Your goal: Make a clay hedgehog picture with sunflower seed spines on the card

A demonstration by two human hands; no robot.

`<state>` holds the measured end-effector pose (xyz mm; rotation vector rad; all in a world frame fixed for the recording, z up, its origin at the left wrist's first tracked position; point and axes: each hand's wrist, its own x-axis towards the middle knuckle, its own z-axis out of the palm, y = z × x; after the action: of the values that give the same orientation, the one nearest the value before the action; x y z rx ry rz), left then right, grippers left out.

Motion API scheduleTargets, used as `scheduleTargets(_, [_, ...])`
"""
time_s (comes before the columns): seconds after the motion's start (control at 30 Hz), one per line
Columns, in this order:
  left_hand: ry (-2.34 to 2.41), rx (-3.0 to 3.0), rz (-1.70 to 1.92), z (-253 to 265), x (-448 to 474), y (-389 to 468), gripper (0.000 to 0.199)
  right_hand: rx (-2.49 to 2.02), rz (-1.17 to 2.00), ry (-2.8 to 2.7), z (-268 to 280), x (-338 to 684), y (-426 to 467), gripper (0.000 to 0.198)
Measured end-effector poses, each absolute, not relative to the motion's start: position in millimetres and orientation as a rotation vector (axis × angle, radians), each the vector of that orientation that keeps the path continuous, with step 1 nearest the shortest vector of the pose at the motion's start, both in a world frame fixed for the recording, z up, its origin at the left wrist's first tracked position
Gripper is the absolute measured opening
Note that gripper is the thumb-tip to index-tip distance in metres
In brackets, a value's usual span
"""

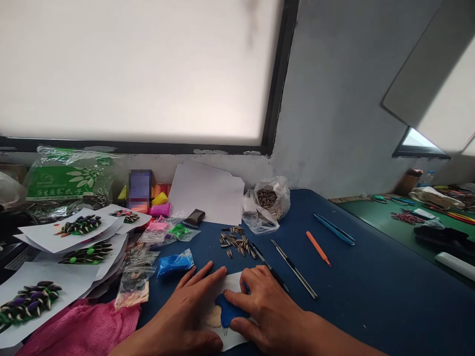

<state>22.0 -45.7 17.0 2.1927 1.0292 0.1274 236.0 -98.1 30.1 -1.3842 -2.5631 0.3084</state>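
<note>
Blue clay (pixel 233 312) is lying flat on a small white sheet (pixel 233 282) at the near side of the dark blue table (pixel 374 291). The right hand (pixel 267 307) is bending over it, index fingertip and thumb standing apart and touching the clay, the other fingers curling inward. The left hand (pixel 193 307) is covering the sheet's left side, its fingers spreading wide. Between the hands, a cream piece (pixel 214 316) is touching the blue clay's left edge, and a little zigzag line (pixel 225 332) is showing just below.

Just beyond the sheet, striped sunflower seeds (pixel 237 242) are lying in a loose heap, and farther past them a clear plastic bag (pixel 284 195) is holding more. Right of the sheet I'm seeing a black pen (pixel 270 268), a slim metal-and-black tool (pixel 294 269), an orange pen-shaped tool (pixel 318 248) and blue tweezers (pixel 343 237). Left of it, a blue clay packet (pixel 175 263) is sitting near the left fingertips, while seed-covered pictures (pixel 35 299) are piling up farther left, beside a pink cloth (pixel 89 326).
</note>
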Motion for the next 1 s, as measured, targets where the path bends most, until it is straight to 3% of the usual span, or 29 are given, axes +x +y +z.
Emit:
scheduleTargets(0.33, [0.943,2.352,0.265,-9,7,-40,0.094,-1.401,0.394,-2.490,40,259,-95,0.030])
scheduleTargets(1.0, [0.944,2.405,0.225,-7,6,-42,0.098,-1.305,0.361,-2.673,35,255,-94,0.032])
